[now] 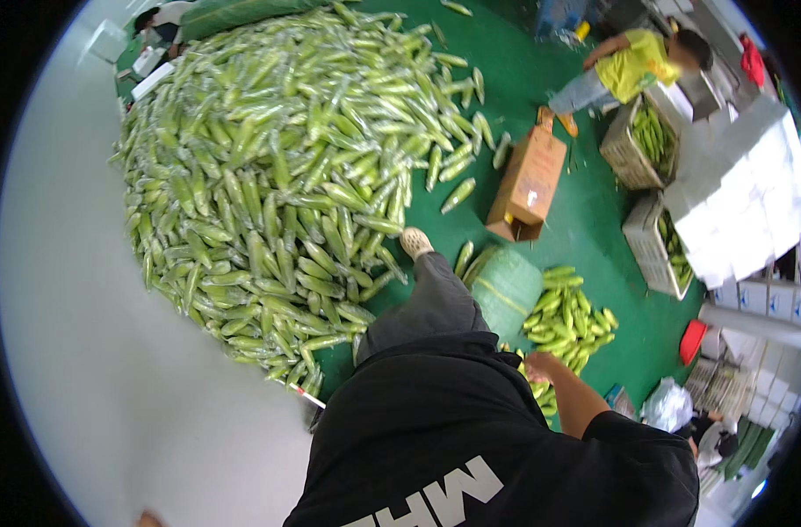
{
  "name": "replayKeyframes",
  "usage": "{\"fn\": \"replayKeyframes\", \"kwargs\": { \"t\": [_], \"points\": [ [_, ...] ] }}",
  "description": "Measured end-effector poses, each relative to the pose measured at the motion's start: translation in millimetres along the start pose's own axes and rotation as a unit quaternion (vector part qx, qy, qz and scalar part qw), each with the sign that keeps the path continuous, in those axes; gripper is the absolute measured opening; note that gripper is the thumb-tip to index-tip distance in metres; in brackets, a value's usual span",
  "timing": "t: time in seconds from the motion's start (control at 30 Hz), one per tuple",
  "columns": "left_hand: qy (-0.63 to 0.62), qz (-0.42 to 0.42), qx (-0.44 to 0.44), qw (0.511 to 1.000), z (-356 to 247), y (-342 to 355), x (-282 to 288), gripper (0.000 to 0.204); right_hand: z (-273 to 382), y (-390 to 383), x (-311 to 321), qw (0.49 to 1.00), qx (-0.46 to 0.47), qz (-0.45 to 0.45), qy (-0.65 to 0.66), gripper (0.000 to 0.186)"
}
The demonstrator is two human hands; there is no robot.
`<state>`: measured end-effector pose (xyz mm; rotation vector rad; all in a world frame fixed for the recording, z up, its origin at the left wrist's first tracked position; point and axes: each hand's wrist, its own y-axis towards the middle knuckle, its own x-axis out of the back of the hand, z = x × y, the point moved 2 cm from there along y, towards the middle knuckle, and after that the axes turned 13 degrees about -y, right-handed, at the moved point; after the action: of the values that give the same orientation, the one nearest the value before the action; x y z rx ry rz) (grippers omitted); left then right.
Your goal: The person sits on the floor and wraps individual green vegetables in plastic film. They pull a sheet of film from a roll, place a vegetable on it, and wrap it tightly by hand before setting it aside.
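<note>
My right hand (538,367) hangs beside my right hip, above a small heap of bright green ears of corn (569,318). Its fingers look curled in; whether anything is inside them is too small to make out. Only a blurred bit of my left hand (148,520) shows at the bottom left edge, over the pale wall, so its fingers cannot be read. In front of me and to the left spreads a large pile of husked-on corn ears in clear plastic wrap (277,184). My foot in a light clog (415,241) stands at the pile's right edge.
A green wrapped bundle (504,290) lies by my leg, with an open cardboard box (530,180) beyond it. Crates of corn (642,145) line the right side, near a person in a yellow shirt (633,66). Other people are at far left and lower right.
</note>
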<state>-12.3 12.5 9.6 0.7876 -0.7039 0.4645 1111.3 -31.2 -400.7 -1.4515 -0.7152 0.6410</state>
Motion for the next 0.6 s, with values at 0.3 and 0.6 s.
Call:
{"fn": "replayKeyframes", "kwargs": {
  "t": [0.3, 0.6],
  "points": [
    [-0.516, 0.504, -0.462, 0.516, -633.7, -436.8, 200.7, 0.048, 76.3, -17.0, 96.7, 0.913, 0.085, -0.256, 0.305, 0.042],
    [-0.53, 0.663, -0.37, 0.379, -792.1, -595.4, 174.3, 0.034, 104.8, 248.3, 133.7, 0.957, 0.017, -0.286, 0.039, 0.059]
  ]
}}
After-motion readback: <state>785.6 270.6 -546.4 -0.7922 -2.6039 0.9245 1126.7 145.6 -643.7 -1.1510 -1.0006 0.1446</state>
